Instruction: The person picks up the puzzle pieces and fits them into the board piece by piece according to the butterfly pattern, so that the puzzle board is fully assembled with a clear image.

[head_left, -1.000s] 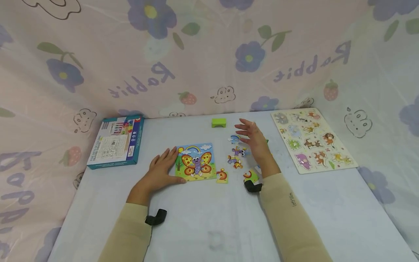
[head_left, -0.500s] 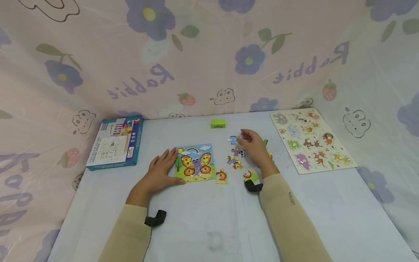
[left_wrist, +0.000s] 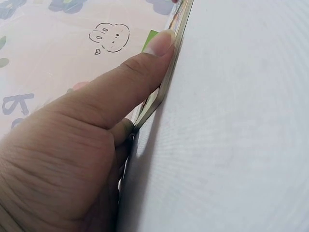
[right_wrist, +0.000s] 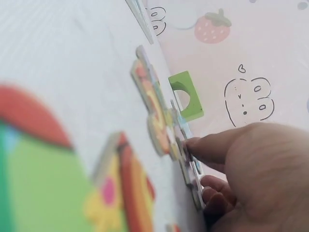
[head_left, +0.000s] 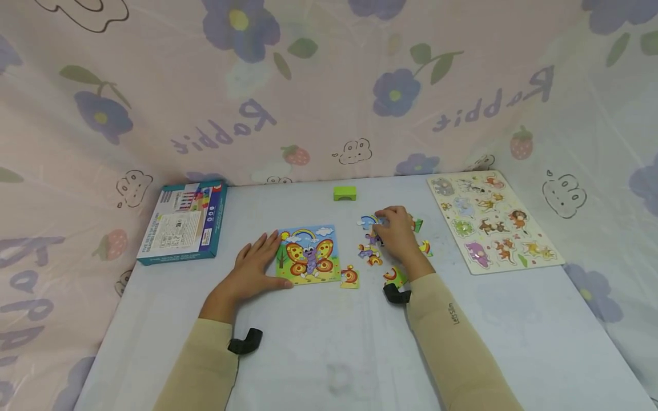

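The butterfly picture board (head_left: 308, 254) lies flat left of centre. My left hand (head_left: 244, 279) rests at its left side, fingers spread along the edge and thumb by the lower corner; the left wrist view shows the thumb (left_wrist: 140, 72) against the board's edge (left_wrist: 169, 77). Over the loose puzzle pieces, my right hand (head_left: 401, 237) has its fingers bent down and pinches a piece, partly hidden under it. A rainbow piece (head_left: 368, 221) and an orange-and-purple piece (head_left: 370, 255) lie beside that hand. In the right wrist view the thumb (right_wrist: 212, 147) touches a piece among the cluster.
A snail-like piece (head_left: 349, 277) touches the board's lower right corner. Other pieces (head_left: 394, 276) lie near the right wrist. A green arch block (head_left: 344, 193) stands at the back, a boxed set (head_left: 180, 222) at the left, an animal puzzle board (head_left: 493, 222) at the right.
My right hand has come down onto the pieces, its spread fingers now bent and closed on one. The left hand and the butterfly board have not moved.
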Action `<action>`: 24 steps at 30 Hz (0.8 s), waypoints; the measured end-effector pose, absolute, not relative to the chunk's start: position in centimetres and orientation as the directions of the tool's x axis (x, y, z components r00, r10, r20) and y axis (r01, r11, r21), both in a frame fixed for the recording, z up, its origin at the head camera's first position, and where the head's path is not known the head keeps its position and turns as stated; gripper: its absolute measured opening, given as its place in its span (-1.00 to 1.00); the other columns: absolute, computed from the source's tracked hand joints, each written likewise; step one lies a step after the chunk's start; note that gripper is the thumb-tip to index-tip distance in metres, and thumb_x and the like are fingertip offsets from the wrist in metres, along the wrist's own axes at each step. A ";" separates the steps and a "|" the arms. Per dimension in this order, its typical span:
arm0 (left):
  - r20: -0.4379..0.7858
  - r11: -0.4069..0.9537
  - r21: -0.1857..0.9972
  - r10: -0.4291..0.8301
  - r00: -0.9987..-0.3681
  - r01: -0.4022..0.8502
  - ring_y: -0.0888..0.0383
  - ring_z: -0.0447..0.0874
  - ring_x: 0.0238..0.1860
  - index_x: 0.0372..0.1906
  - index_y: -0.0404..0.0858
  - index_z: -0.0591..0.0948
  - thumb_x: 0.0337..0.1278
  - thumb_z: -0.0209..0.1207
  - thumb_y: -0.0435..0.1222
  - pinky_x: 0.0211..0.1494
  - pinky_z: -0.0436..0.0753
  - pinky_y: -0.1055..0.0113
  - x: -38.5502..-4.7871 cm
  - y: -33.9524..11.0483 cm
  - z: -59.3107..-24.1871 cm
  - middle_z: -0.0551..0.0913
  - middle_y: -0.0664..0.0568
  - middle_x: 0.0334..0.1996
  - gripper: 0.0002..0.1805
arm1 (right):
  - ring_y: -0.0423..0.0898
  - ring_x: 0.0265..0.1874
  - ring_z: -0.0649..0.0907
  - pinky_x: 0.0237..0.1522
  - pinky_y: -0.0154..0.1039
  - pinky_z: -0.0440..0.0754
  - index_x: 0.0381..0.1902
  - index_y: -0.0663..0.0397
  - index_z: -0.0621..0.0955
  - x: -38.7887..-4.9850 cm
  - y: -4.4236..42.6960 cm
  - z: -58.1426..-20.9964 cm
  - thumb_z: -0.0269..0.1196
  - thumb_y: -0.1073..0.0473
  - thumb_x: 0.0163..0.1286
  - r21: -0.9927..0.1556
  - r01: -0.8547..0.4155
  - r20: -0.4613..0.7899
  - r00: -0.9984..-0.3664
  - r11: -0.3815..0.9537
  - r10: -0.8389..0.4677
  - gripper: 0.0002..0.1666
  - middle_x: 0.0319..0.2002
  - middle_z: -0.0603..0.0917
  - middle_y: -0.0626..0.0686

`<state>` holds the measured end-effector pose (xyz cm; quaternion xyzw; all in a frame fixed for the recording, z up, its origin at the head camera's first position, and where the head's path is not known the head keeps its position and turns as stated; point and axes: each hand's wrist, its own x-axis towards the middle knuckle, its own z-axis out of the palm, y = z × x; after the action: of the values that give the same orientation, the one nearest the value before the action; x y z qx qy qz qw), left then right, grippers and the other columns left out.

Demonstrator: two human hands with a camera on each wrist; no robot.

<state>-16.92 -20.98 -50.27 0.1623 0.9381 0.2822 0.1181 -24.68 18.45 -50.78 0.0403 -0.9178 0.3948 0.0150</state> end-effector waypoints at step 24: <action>-0.133 0.789 0.568 0.369 -0.920 0.234 -0.03 -0.37 0.76 0.81 -0.11 0.04 -0.02 0.53 0.36 0.67 -0.39 -0.19 -16.8 -20.8 -50.0 -0.12 0.11 0.79 0.42 | 0.07 -0.21 0.81 -0.09 -0.14 0.80 0.23 0.23 0.62 -22.9 16.2 -48.4 0.40 0.13 0.61 -0.993 -0.078 0.072 -0.995 0.093 -0.064 -0.61 -0.16 0.74 0.23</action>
<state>-16.82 -20.82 -49.97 0.1608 0.9381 0.2824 0.1195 -22.89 16.25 -48.43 0.0481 -0.7391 0.6718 0.0052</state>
